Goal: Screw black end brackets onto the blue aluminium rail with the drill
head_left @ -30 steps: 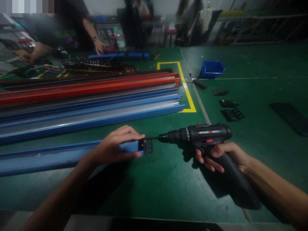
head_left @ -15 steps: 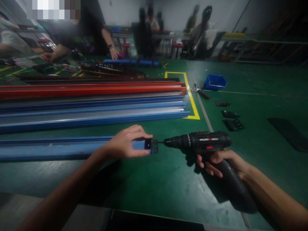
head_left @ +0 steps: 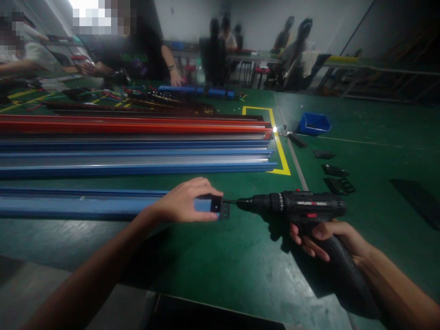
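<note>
My left hand (head_left: 187,199) is closed around the near end of a long blue profile (head_left: 85,206), thumb and fingers gripping its two sides. A black end cap (head_left: 225,210) sits at that end, by my fingertips. In my right hand (head_left: 330,238) is a black cordless drill (head_left: 305,204), held by its handle and pointing left. Its thin bit (head_left: 229,201) reaches to the end cap's outer face; whether a screw is at the tip is too small to tell.
Behind lie blue profiles (head_left: 137,165) and red profiles (head_left: 137,126) inside a yellow tape outline (head_left: 283,158). To the right are a blue bin (head_left: 314,124), a dark-handled tool (head_left: 297,139) and several black end pieces (head_left: 338,185). Co-workers sit across the green table (head_left: 371,160).
The view has shifted slightly, so the table's things appear farther right. The drill has drawn back a little to the right from the end cap. Both hands keep their grip.
</note>
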Motion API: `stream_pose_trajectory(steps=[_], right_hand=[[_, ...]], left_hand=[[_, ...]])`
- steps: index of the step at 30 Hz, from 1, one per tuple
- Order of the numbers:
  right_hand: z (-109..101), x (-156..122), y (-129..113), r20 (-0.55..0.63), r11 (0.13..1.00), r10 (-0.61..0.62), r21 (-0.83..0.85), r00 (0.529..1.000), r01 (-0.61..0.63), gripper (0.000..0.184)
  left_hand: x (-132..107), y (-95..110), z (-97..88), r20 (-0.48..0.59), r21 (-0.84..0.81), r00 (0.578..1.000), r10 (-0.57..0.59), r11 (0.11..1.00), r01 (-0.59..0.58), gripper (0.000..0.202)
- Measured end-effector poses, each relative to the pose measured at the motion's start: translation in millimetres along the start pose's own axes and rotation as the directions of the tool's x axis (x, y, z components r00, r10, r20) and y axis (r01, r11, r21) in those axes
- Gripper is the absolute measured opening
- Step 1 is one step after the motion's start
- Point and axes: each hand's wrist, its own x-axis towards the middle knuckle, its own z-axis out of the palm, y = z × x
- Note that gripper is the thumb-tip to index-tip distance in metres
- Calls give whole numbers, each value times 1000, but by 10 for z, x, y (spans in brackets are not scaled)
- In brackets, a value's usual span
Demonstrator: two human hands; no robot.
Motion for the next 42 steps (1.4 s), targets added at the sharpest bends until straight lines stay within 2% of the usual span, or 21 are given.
stream_pose_trajectory(steps=[14,25,42], right_hand=[[-10,8,6,-46,999,34,34,998,-33,34],[34,35,-8,-3,998,-5,56,1000,5,34],[-36,46,68,40,996,-30,90,999,27,38]], left_hand=[[15,10,-14,14,15,1000,-2,1000,2,52],[4,-15,5,20,16,1000,16,1000,-16,53],[-5,3,-1,27,28,1000,-6,1000,5,52]])
